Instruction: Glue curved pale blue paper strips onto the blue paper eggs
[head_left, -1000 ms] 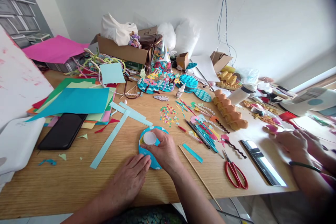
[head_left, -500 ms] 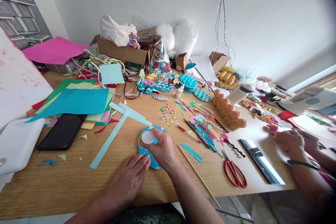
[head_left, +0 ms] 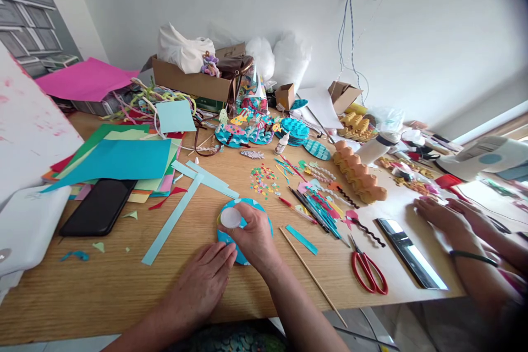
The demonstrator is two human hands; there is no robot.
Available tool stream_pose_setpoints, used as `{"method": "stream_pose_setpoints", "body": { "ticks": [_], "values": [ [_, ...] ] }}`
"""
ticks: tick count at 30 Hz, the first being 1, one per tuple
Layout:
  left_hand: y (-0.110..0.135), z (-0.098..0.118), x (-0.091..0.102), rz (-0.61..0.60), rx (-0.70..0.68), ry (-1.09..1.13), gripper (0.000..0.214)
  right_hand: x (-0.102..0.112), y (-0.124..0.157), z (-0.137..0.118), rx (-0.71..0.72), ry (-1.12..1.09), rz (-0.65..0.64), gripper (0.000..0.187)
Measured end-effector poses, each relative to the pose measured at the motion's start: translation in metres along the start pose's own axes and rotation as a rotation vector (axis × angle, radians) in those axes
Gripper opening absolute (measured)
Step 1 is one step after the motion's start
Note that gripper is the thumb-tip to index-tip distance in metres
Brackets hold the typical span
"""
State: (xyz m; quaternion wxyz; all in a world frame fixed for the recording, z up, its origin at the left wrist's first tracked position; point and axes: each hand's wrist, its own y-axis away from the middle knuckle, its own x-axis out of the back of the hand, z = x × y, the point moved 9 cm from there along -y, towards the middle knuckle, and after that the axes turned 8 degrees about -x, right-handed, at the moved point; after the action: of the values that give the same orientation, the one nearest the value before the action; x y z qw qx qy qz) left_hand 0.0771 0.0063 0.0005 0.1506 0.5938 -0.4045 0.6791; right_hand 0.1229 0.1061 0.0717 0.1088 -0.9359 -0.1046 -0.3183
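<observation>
On the table in front of me lies a round blue paper disc (head_left: 247, 258) with small pale marks. My right hand (head_left: 256, 236) grips a glue stick (head_left: 230, 218) over the disc, its round white end facing up toward me; the lower end is hidden. My left hand (head_left: 206, 272) rests flat with fingers stretched out, its fingertips at the disc's lower left edge. Pale blue paper strips (head_left: 175, 220) lie just left of the disc. To the right are a thin wooden stick (head_left: 309, 272) and a short blue strip (head_left: 302, 240).
Red-handled scissors (head_left: 368, 272) and a phone (head_left: 411, 253) lie to the right, near another person's hands (head_left: 449, 220). Pencils (head_left: 315, 209), confetti (head_left: 264, 181) and an egg carton (head_left: 358, 173) sit further back. Coloured paper (head_left: 119, 159) and a black phone (head_left: 98, 207) are at left.
The blue disc shows slightly further right under my right hand, and the glue stick has shifted a little. My left hand stays put. The other person's hands have moved left and spread flatter.
</observation>
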Motion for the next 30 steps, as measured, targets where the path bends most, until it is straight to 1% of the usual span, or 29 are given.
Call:
{"method": "stream_pose_setpoints", "body": {
  "ticks": [6, 9, 12, 14, 18, 23, 30],
  "values": [
    [-0.001, 0.002, 0.006, 0.046, -0.014, -0.043, 0.031, 0.001, 0.0, 0.0, 0.002, -0.016, -0.006, 0.02],
    [0.0, 0.003, 0.005, 0.043, -0.02, -0.05, 0.032, 0.0, 0.001, 0.0, -0.023, -0.005, -0.032, 0.02],
    [0.0, 0.003, 0.003, 0.035, -0.029, -0.058, 0.034, 0.001, 0.0, 0.0, -0.047, -0.002, -0.022, 0.016],
    [-0.001, 0.003, 0.005, 0.049, -0.027, -0.059, 0.033, 0.002, 0.0, -0.001, -0.046, 0.006, -0.018, 0.015],
    [-0.003, 0.001, 0.01, 0.073, -0.003, -0.046, 0.031, 0.0, 0.001, -0.002, -0.04, 0.054, -0.052, 0.017],
    [-0.004, 0.002, 0.012, 0.079, -0.011, -0.063, 0.031, 0.005, -0.001, -0.001, -0.039, -0.007, -0.007, 0.014],
    [-0.004, 0.002, 0.015, 0.103, -0.005, -0.053, 0.031, 0.006, -0.001, 0.002, -0.073, -0.028, -0.028, 0.014]
  ]
}}
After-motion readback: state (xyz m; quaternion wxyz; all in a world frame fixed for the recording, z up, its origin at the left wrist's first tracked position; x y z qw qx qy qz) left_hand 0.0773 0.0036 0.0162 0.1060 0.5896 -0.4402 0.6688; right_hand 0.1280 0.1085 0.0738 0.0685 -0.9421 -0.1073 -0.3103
